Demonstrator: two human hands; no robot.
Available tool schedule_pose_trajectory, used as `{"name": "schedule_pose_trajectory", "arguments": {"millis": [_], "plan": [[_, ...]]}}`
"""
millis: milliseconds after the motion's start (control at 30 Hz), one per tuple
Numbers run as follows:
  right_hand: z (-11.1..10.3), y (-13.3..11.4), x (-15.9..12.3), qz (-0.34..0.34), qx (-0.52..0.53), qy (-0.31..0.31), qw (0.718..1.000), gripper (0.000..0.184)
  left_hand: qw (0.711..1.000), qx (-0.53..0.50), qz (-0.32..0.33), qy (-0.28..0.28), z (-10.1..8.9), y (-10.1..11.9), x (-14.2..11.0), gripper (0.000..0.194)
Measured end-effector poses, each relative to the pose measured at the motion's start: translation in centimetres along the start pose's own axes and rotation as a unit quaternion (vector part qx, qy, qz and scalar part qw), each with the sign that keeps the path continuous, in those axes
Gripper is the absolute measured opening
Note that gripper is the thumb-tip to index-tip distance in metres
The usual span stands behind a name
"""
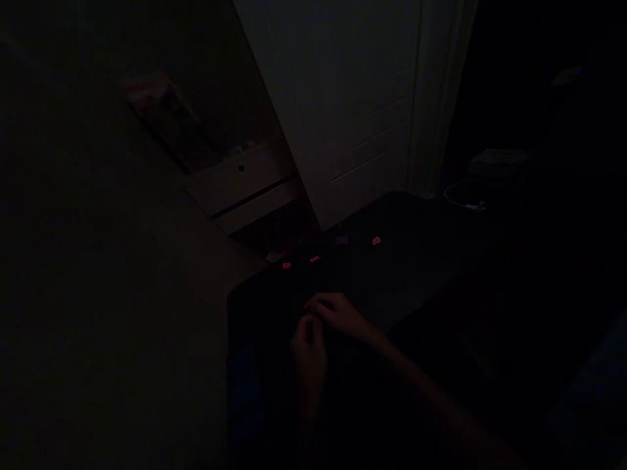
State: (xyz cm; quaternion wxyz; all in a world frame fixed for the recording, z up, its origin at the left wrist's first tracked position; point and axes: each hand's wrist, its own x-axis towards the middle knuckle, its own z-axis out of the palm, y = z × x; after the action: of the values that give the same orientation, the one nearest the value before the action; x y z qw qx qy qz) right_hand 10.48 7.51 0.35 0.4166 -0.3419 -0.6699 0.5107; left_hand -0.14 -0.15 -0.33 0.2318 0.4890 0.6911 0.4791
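Note:
The picture is very dark. My left hand (pixel 308 343) and my right hand (pixel 337 312) meet above a dark table (pixel 401 274), their fingertips pinched together. Whatever lies between the fingers is too small and dim to make out. Beyond the hands lie a small round orange-red piece (pixel 287 266) and a short orange-red bar (pixel 314 259). Farther right is another orange-red piece (pixel 376 241), irregular in outline. A small dull purple block (pixel 341 240) sits between the bar and that piece.
A pale panelled door (pixel 353 98) stands behind the table. Left of it is a cabinet with drawers (pixel 245 176). A white cable (pixel 460 186) curls at the table's far right. A bluish flat thing (pixel 245 391) lies at the near left.

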Motion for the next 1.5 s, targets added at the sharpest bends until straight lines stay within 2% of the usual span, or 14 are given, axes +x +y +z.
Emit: {"name": "schedule_pose_trajectory", "arguments": {"millis": [333,700,1233,1500], "plan": [[-0.13,-0.43,-0.08,0.010,0.005,-0.004,1.000,0.024,1.000,0.004,0.008,-0.002,-0.06,0.52,-0.07,0.032],[-0.20,-0.40,-0.10,0.005,0.001,-0.010,1.000,0.024,1.000,-0.020,0.009,0.005,0.06,0.42,-0.04,0.028],[-0.10,-0.14,-0.02,0.008,0.011,-0.011,1.000,0.025,1.000,-0.003,0.000,0.005,0.03,0.22,-0.05,0.029],[-0.10,-0.07,-0.05,0.005,0.013,-0.012,1.000,0.025,1.000,-0.016,0.015,0.005,0.07,0.17,-0.06,0.028]]}}
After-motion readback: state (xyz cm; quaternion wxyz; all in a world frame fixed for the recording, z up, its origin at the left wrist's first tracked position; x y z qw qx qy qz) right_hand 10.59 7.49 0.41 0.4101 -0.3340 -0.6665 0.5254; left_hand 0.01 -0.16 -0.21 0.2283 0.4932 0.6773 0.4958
